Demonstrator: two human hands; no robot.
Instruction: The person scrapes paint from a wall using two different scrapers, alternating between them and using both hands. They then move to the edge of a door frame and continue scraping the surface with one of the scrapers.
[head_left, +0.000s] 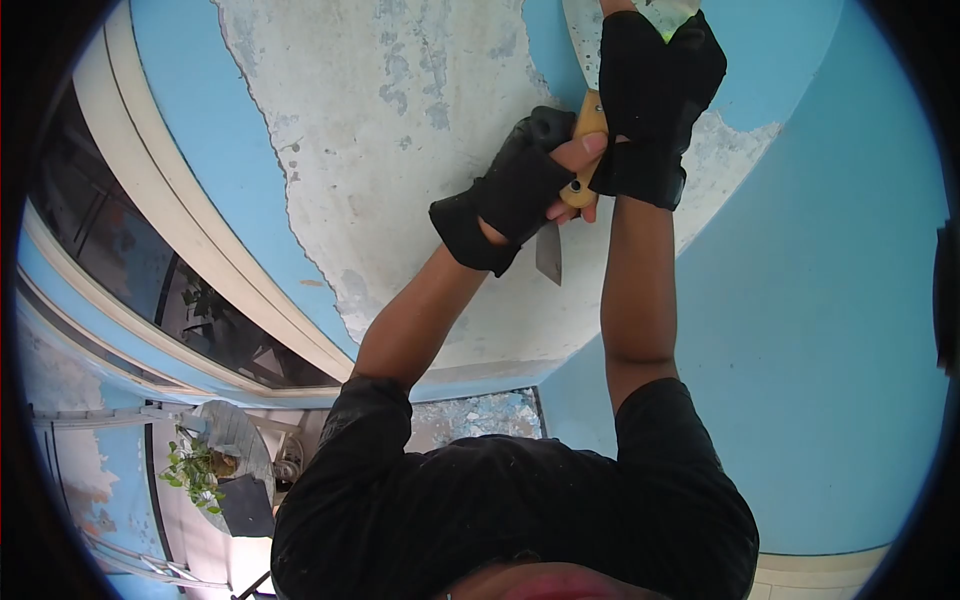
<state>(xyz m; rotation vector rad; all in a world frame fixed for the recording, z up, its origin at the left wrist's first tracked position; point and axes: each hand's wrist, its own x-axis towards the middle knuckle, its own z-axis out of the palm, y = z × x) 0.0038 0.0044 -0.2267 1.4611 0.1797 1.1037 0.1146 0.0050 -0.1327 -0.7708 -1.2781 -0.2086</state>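
Note:
My left hand (535, 175), in a black fingerless glove, is closed around the yellow wooden handle (588, 115) of a scraper. The scraper's wide, speckled metal blade (581, 45) points up past the top edge of the view. Below the left hand sticks out a second, smaller metal blade (549, 257); its other end is hidden by the hand. My right hand (662, 95), gloved the same way, lies over the scraper's blade and beside its handle. Most of its fingers are hidden or cut off by the frame, so its grip does not show.
Ahead stands a wall (370, 190) with a large patch of bare, grey-white plaster, edged by peeling blue paint (190, 130). A cream-framed window (190, 240) runs along the left. Lower left are a round table (232, 432) and a leafy plant (195, 475). Paint flakes (480, 415) litter the floor.

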